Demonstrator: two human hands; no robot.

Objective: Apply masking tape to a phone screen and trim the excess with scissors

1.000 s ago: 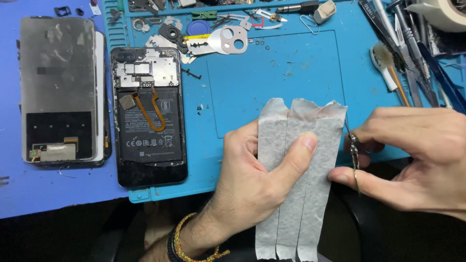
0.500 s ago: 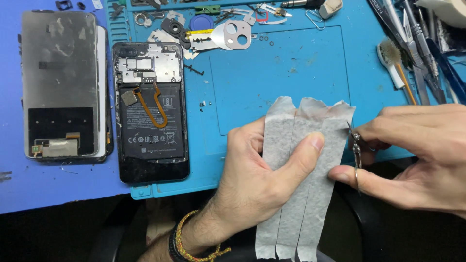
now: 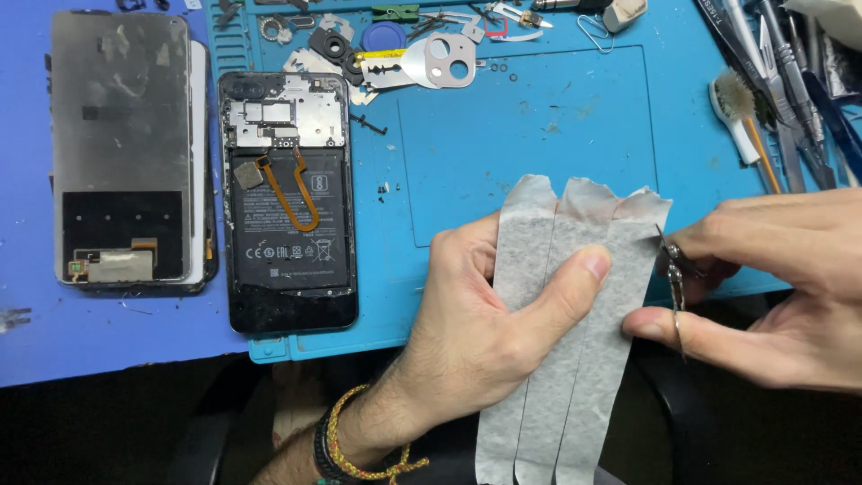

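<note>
My left hand [image 3: 485,332] pinches a sheet of three overlapping grey-white tape strips [image 3: 575,260], thumb on its front, holding it upright over the near edge of the blue work mat [image 3: 521,135]. Small metal scissors [image 3: 675,278] are gripped in my right hand [image 3: 772,287], and their blades touch the sheet's right edge near its top. To the left on the mat, an opened phone body [image 3: 287,202] lies face down, showing its battery, circuit board and an orange flex cable. A detached screen panel [image 3: 126,153] lies further left.
Small parts lie at the top of the mat: a metal camera cover plate [image 3: 440,63], a razor blade [image 3: 384,74], screws and clips. Tweezers and other tools [image 3: 790,81] and a brush [image 3: 741,108] lie at the right. A braided bracelet [image 3: 346,445] is on my left wrist.
The tape sheet and both hands have stayed nearly still; the view has shifted slightly, so the phone and the mat sit a little lower in the frame.
</note>
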